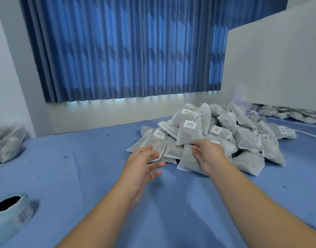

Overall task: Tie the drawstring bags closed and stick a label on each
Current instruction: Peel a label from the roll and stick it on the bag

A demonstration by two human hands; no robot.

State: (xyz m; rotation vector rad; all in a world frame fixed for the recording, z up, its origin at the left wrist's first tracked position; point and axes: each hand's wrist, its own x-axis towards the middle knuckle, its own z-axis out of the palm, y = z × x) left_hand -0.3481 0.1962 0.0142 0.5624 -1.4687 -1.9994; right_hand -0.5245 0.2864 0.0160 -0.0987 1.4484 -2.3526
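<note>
Head view: both bare forearms reached from the near edge towards the far right across a blue cloth-covered table (pixel 78 158).
Left hand (pixel 144 162): open, fingers straight and a little spread, palm turned right; it held nothing. Its fingertips were at the near-left edge of the heap, over the corner of a flat bag; whether they touched could not be told.
Right hand (pixel 210 156): open, fingers straight and together, gripping nothing; it lay against a pale grey pouch (pixel 186 159) at the near foot of the heap.
Task's thing: a heap of grey-white mesh drawstring bags (pixel 225 133) lay far right of centre on the table, many with white barcode labels and tied cords.
Labels: a pale blue roll of label stickers (pixel 12 213) stood at the near-left corner, well apart from both hands.
Other bags: a smaller stack of grey bags (pixel 5 144) at the far-left edge; another row (pixel 286 113) under a grey board (pixel 279 59) at far right.
Edges: the heap's near edge met both hands; a pleated blue curtain (pixel 117 51) hung behind the table.
Open room: bare cloth lay between the forearms and across the left and middle, dotted with dark crumbs.
</note>
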